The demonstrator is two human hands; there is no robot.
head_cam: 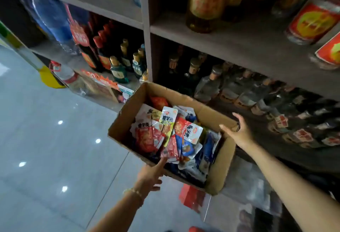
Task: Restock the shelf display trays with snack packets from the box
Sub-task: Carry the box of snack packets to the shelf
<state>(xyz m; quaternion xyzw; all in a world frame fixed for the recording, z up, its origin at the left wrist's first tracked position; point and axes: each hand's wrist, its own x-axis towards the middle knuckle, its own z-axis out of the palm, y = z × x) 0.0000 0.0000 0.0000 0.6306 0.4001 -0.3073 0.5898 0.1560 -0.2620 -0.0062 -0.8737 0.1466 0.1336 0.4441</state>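
Observation:
An open cardboard box (125,123) is held up in front of the shelves, tilted a little. It is full of snack packets (171,130) in red, white, yellow and blue wrappers. My left hand (150,174) grips the box's near wall, thumb over the rim against a red packet. My right hand (237,132) holds the far right corner of the box, fingers curled over its edge. No display tray shows in this view.
Grey shelves (230,42) behind the box carry rows of bottles (121,66) and large jars with red labels (312,22). Grey glossy floor tiles (46,140) lie to the left. A red package (191,196) sits low under the box.

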